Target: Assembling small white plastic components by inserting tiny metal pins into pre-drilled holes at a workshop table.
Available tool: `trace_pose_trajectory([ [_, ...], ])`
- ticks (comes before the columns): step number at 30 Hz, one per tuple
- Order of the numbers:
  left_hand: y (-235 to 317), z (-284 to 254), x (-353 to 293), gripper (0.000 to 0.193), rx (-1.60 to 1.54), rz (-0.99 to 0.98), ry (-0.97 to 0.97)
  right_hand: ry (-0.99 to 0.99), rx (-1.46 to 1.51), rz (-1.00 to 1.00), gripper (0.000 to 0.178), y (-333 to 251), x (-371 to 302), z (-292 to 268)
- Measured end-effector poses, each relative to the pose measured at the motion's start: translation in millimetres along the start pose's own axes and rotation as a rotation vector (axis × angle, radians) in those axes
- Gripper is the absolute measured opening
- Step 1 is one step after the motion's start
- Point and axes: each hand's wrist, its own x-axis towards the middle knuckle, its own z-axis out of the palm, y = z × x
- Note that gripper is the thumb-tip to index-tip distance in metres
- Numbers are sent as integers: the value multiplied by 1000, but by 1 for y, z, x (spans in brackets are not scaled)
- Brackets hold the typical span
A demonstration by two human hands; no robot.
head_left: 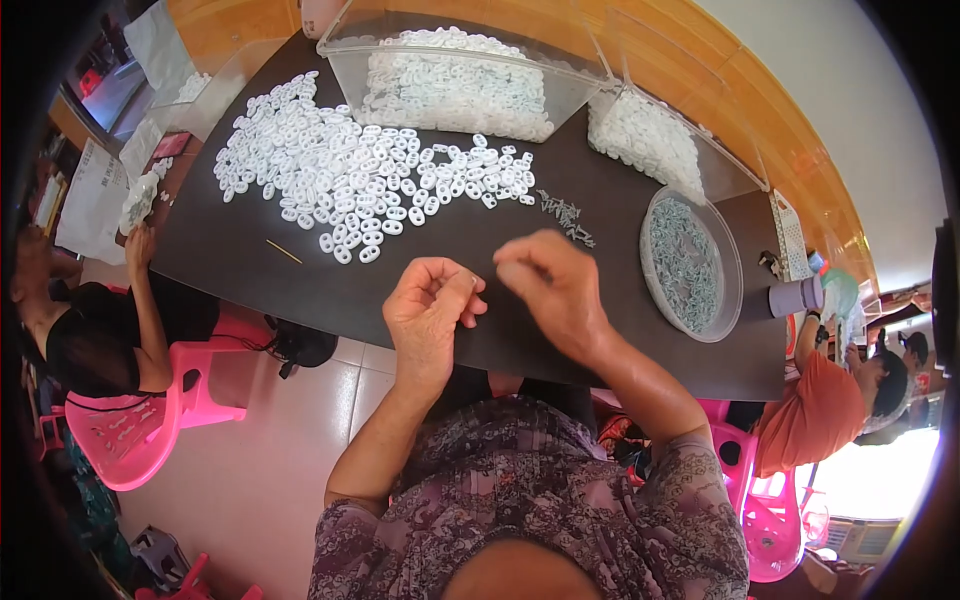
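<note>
My left hand [428, 312] is raised over the near part of the dark table, thumb and fingers pinched together. A pale bit shows at its fingertips, too small to name. Close by on the right, my right hand [552, 285] has its fingers curled in, and whatever they may hold is hidden. Beyond both hands lies a wide spread of small white oval plastic pieces [340, 165], each with two holes. A small heap of grey screws [567, 215] rests just past my right hand.
A clear bin [450, 90] and a second bin [650, 140] hold more white pieces along the back. To the right stand a round tub [735, 285] of screws and a purple cup [795, 298]. A thin yellow stick [284, 251] lies left. People sit on both sides.
</note>
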Motion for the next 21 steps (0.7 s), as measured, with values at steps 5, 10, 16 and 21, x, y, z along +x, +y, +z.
trace_pose_trajectory([
  [5, -6, -3, 6, 5, 64, 14, -46, 121, -453, -262, 16, 41, 40, 1],
  [10, -8, -5, 5, 6, 93, 16, -72, 124, -668, -393, 24, 53, 62, 19],
  [16, -9, -7, 3, 7, 92, 2, -64, 98, -688, -429, 28, 53, 61, 12],
  [21, -8, -8, 3, 8, 126, 8, -69, 176, -650, -372, 22, 56, 56, -3],
])
